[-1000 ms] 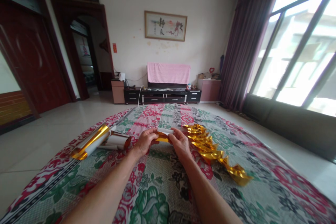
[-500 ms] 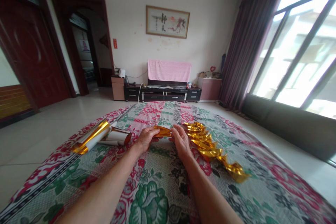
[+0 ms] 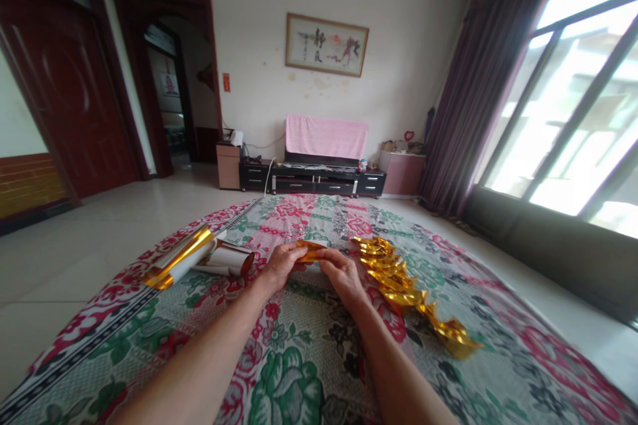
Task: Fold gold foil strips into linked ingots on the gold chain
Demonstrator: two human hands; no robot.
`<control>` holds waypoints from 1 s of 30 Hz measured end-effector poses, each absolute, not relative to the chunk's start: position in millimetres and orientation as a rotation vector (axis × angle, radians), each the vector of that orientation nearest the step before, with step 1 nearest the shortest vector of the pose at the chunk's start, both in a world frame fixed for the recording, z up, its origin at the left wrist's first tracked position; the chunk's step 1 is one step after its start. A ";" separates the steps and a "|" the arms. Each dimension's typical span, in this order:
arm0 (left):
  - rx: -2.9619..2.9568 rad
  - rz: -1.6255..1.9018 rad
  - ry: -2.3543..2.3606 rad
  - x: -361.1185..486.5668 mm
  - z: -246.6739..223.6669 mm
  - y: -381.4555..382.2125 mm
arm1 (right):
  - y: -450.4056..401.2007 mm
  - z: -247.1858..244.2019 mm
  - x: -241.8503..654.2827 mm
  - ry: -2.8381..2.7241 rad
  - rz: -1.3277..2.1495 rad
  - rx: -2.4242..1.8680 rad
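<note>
Between my hands, above the flowered cloth (image 3: 286, 372), is a small piece of gold foil paper (image 3: 312, 251). My left hand (image 3: 283, 264) pinches its left end between thumb and fingers. My right hand (image 3: 341, 273) has its fingers closed on the right end. Just right of my right hand lies a row of several folded gold foil pieces (image 3: 396, 275), running toward the lower right. On the left are a roll of gold and white foil paper (image 3: 182, 255) and a second curled roll (image 3: 226, 259), close together.
The cloth covers a large round-edged surface. Beyond it stand a black low cabinet (image 3: 309, 184) with a pink towel (image 3: 326, 136) above, and a pink cabinet (image 3: 403, 172). A curtain (image 3: 478, 86) and windows are at the right, a red door (image 3: 74, 93) at the left.
My right hand has closed in on the right end of the foil, its fingers now nearer my left hand. The whole view has shifted slightly.
</note>
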State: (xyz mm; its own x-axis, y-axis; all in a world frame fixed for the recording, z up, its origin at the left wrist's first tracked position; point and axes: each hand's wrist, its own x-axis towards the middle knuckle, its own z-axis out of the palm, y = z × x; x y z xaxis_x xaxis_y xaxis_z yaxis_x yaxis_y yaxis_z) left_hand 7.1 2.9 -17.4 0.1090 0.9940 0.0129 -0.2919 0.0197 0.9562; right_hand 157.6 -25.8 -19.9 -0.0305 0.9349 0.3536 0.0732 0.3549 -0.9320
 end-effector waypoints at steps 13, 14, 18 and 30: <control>1.091 1.196 0.919 6.4 -16.2 1.5 | -25.3 -19.7 157.5 -1.560 0.691 -0.943; 1.098 1.194 0.915 6.7 -14.8 -0.2 | -25.3 -19.9 157.2 -1.555 0.685 -0.950; 1.095 1.197 0.870 6.9 -9.9 -5.7 | -22.5 -22.1 156.9 -1.480 0.657 -0.962; 1.287 1.358 0.976 8.9 -3.1 -14.4 | -20.1 -20.7 161.0 -1.256 0.646 -1.041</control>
State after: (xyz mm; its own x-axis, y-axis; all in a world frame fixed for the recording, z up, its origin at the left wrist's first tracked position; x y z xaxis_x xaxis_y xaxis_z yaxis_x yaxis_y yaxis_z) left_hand 8.9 -14.4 -3.1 0.0496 0.9792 0.1967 -0.1254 -0.1893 0.9739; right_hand 161.0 -20.1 -20.7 0.2341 0.8642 0.4453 0.1405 0.4232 -0.8951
